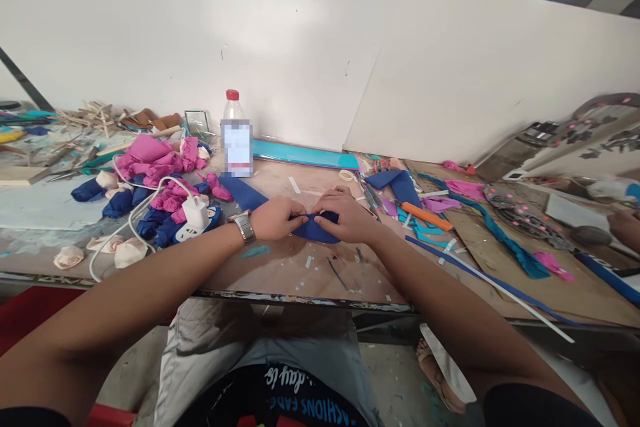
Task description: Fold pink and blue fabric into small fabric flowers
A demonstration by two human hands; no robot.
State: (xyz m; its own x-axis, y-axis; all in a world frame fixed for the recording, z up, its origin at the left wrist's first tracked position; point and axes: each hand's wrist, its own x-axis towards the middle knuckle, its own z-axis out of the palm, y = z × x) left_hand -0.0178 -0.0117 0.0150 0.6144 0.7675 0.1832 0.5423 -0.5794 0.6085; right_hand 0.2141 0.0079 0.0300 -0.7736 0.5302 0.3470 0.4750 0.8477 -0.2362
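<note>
Both my hands meet over a dark blue foam piece (314, 231) lying on the wooden table (280, 273). My left hand (277, 219), with a metal watch on its wrist, pinches the left end of the piece. My right hand (345, 215) presses its fingers closed on the right part of the same piece. A strip of the blue foam (243, 192) runs back toward a clear bottle with a red cap (235, 135).
Pink and blue foam roses (155, 180) and a white charger on a power strip (196, 213) lie at the left. An orange cutter (426, 216), teal and purple scraps and a long blue strip (480, 277) lie at the right. Another person's hand (625, 227) shows at the far right.
</note>
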